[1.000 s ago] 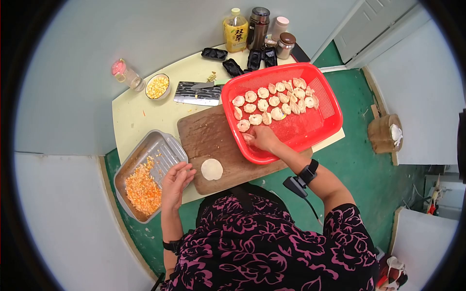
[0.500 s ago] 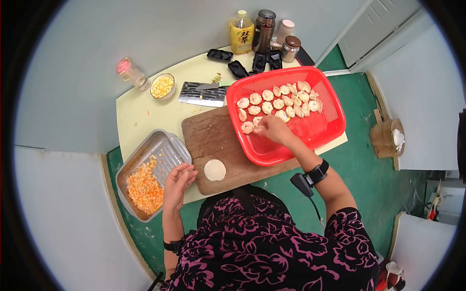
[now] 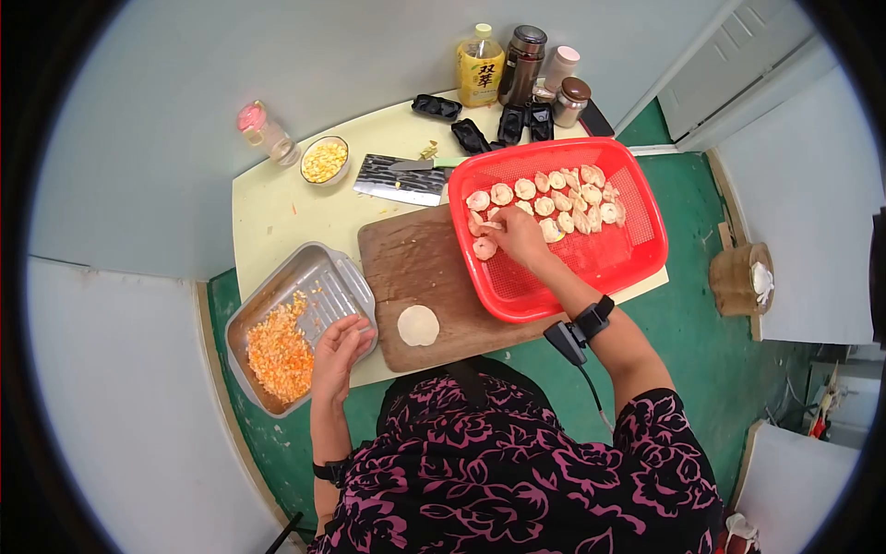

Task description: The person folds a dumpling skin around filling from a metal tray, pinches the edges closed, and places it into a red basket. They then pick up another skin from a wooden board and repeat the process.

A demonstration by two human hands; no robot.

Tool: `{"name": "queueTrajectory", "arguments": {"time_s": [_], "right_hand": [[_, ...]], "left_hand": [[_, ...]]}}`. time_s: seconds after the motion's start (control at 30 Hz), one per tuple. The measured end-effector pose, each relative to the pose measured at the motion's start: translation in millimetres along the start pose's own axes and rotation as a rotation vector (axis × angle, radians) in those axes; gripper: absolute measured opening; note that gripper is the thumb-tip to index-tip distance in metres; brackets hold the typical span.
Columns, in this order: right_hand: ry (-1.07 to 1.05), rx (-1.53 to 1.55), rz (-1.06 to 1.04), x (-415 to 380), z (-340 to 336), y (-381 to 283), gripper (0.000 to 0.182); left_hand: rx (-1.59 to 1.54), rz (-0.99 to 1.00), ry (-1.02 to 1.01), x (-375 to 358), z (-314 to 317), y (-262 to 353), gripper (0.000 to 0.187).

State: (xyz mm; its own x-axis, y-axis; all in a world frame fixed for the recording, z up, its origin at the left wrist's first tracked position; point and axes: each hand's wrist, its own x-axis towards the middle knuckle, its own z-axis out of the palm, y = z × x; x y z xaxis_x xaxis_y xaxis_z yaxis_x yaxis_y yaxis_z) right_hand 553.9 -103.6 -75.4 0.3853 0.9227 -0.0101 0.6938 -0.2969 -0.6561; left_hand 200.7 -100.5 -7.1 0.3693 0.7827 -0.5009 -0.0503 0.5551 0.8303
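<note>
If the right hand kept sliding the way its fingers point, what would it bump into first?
The right hand points up-left inside the red basket. It would probably meet the dumplings at its fingertips first, then the basket's left rim; how high it sits above them is unclear.

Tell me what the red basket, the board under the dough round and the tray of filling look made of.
Red basket: likely plastic, glossy, with a fine mesh wall. Board: wood, matte brown with visible grain and wear. Tray: seemingly metal, dull grey sheen with a ribbed floor.
</note>
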Motion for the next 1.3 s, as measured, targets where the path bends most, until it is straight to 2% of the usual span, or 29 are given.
{"name": "queueTrajectory", "arguments": {"time_s": [0.1, 0.23, 0.27, 0.37, 0.5, 0.9, 1.13, 1.3], "right_hand": [[-0.007, 0.053, 0.064, -3, -17, -4, 0.028], [-0.333, 0.23, 0.186, -25, -26, 8, 0.036], [-0.367, 0.076, 0.163, -31, -26, 7, 0.035], [-0.367, -0.088, 0.135, -38, -13, 10, 0.033], [-0.269, -0.064, 0.019, -39, 1, 10, 0.026], [-0.327, 0.082, 0.14, -42, 4, 3, 0.024], [-0.454, -0.018, 0.116, -39, -3, 9, 0.039], [-0.475, 0.05, 0.145, -38, -4, 19, 0.034]], "left_hand": [[-0.001, 0.025, 0.019, -1, -1, 9, 0.03], [0.006, 0.053, 0.038, 4, -6, 14, 0.029], [0.017, 0.059, 0.034, 5, -6, 13, 0.029], [0.022, 0.048, 0.013, 7, -3, 14, 0.029], [0.011, 0.023, 0.009, 7, 3, 13, 0.029], [0.034, 0.039, 0.011, 5, -2, 5, 0.031], [0.071, 0.037, -0.014, 5, 3, 6, 0.034], [0.101, 0.043, -0.021, 6, 2, 3, 0.035]]}}
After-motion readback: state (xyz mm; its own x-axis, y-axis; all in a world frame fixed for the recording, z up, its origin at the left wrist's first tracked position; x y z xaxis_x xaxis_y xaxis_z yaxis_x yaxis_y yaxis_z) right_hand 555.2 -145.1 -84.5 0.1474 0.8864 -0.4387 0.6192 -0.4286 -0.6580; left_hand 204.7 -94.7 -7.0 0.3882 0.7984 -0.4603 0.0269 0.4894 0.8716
